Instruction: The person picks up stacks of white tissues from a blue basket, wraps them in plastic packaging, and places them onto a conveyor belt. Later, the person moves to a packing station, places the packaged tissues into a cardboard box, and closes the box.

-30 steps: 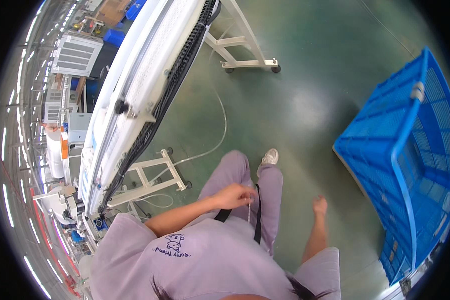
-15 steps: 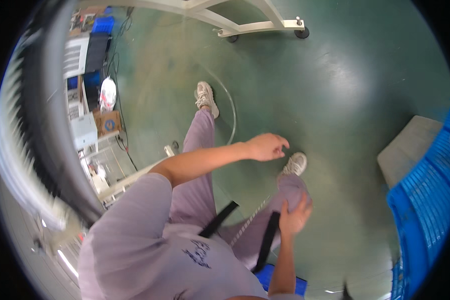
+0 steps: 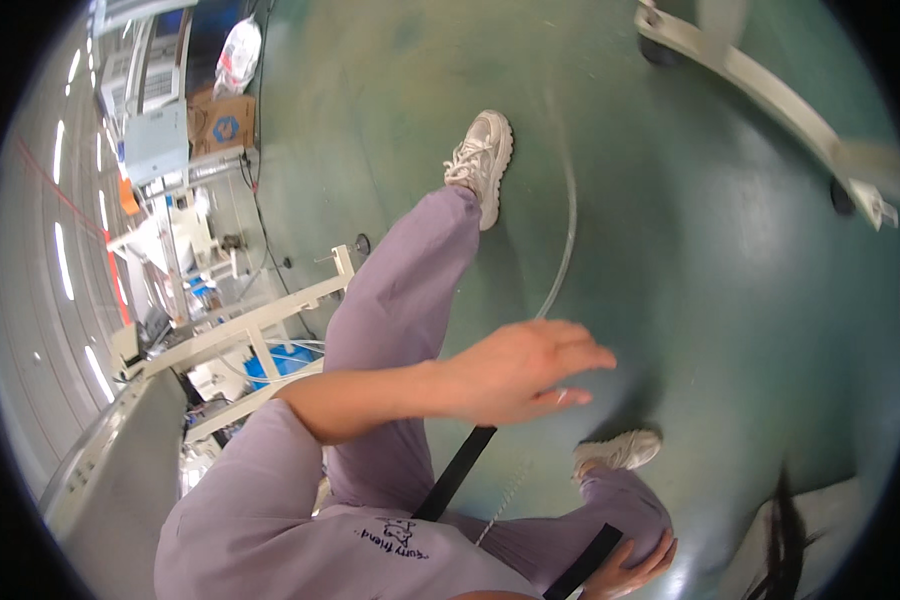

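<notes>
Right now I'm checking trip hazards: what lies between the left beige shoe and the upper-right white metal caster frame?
A clear curved hose on green floor, in the head view.

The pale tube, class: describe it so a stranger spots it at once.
On the green floor, look right of the upper beige shoe. There the thin tube curves down toward the left hand. Being pale sets it apart from the dark cable farther left.

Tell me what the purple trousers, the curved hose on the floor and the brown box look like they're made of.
The purple trousers look like soft matt fabric, from their loose folds. The curved hose is probably flexible plastic, given its even bend and pale, smooth-looking surface. The brown box seems to be matt cardboard: tan, flat sides with a blue mark.
</notes>
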`<state>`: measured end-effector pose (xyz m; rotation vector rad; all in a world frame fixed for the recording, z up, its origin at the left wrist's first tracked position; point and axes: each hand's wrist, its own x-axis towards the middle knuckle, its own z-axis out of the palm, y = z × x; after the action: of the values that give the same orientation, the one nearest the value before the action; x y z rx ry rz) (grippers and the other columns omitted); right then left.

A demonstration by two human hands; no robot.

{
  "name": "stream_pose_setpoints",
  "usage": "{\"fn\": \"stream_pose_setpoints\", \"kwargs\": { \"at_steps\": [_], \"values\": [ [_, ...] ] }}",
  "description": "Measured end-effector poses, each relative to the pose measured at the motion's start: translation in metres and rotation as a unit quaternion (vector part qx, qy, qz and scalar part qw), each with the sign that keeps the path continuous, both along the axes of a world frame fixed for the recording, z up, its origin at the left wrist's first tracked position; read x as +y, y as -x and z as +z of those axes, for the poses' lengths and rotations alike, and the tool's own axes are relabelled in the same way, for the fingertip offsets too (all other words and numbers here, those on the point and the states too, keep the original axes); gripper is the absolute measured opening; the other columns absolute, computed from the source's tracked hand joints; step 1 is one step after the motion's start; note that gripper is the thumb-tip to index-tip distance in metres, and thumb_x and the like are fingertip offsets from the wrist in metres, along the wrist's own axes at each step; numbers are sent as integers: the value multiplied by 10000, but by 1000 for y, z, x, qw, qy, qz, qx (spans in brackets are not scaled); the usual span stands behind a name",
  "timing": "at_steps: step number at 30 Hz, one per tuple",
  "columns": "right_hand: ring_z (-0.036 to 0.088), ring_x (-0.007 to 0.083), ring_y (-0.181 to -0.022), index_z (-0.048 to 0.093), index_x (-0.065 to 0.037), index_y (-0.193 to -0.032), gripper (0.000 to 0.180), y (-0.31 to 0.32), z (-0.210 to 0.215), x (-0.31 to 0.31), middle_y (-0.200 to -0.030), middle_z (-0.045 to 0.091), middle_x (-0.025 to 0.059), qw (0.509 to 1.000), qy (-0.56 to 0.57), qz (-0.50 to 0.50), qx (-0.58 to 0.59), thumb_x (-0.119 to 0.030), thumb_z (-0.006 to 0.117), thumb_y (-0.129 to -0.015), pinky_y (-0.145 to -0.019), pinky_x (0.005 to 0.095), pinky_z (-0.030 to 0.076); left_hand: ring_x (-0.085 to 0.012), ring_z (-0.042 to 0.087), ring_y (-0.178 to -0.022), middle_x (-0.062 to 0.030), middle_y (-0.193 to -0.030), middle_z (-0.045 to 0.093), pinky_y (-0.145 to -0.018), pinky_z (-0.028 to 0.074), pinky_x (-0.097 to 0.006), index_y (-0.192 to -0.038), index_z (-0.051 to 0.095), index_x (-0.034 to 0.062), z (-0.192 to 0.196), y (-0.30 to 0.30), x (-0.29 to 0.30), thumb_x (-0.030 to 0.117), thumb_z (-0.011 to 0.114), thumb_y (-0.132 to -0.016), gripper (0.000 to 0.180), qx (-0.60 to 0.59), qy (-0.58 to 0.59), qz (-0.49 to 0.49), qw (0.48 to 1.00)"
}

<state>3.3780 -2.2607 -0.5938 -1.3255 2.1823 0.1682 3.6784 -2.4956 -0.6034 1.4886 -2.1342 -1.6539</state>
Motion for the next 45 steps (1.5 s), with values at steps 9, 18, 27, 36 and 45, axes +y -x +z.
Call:
{"fn": "stream_pose_setpoints", "kwargs": {
  "at_steps": [9, 18, 27, 36, 45],
  "values": [
    [437, 351, -1085, 478, -26, -1205, 519, -15, -60, -62, -1171, 441, 199, 998, 30, -29, -44, -379, 518, -828, -934, 432, 337, -218, 540, -794, -64, -813, 527, -647, 418, -309, -955, 567, 64, 11, -78, -47, 118, 585, -714, 248, -164, 78, -109, 977],
    [404, 320, -1163, 374, -52, -1286, 731, -190, -74, -191, -1271, 394, 202, 882, -407, 205, 125, -524, 523, -747, -957, 427, 341, -269, 574, -857, -114, -831, 585, -725, 462, -387, -857, 587, 57, -10, -131, -180, 141, 542, -745, 147, -63, 128, -11, 990],
    [448, 298, -1105, 404, -41, -1255, 650, -429, 39, -478, -1215, 443, 184, 934, -143, 202, -256, -438, 540, -760, -921, 402, 372, -279, 502, -977, -107, -971, 541, -839, 412, -395, -1004, 566, 77, -53, -324, -220, 61, 538, -689, 317, -101, 202, 239, 944],
    [491, 275, -1046, 435, -29, -1225, 570, -582, 136, -660, -1158, 492, 166, 925, -159, 132, -319, -353, 558, -772, -885, 378, 404, -334, 585, -847, -191, -934, 612, -734, 452, -463, -973, 601, 33, 96, -509, -83, 418, 549, -767, 440, -163, -291, 268, 904],
    [535, 252, -987, 465, -17, -1194, 492, -562, 167, -956, -1101, 541, 149, 968, -124, -3, -217, -267, 575, -785, -849, 353, 435, -328, 552, -999, -159, -1096, 575, -810, 451, -428, -1003, 619, 54, 197, -739, -285, 346, 587, -755, 385, -339, -378, 374, 776]
  ]
}}
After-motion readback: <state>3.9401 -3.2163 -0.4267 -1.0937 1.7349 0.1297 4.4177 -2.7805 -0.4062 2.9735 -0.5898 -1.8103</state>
